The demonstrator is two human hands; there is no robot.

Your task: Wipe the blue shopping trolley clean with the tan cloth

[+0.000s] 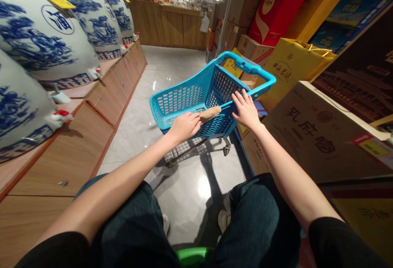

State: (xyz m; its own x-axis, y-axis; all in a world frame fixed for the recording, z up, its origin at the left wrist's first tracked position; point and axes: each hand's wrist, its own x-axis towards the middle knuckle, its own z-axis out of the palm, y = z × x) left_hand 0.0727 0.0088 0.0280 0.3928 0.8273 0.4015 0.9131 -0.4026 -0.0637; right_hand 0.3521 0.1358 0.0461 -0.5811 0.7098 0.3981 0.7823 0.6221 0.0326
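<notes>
A blue plastic shopping cart (pixel 184 98) stands on the tiled floor in front of me, its basket looking empty. My left hand (pixel 184 126) is closed around a brown, rough, elongated thing (pixel 210 113) held at the cart's near rim. My right hand (pixel 245 108) rests on the near right side of the basket, just below the blue handle (pixel 254 69), fingers stretched over the rim. My legs in dark jeans show below.
Large blue-and-white ceramic jars (pixel 46 34) with small taps sit on a wooden counter (pixel 76 149) at left. Cardboard boxes (pixel 316 133), a yellow gift bag (pixel 288 67) and red boxes (pixel 276 6) crowd the right. A wooden counter (pixel 172 26) closes the aisle's far end.
</notes>
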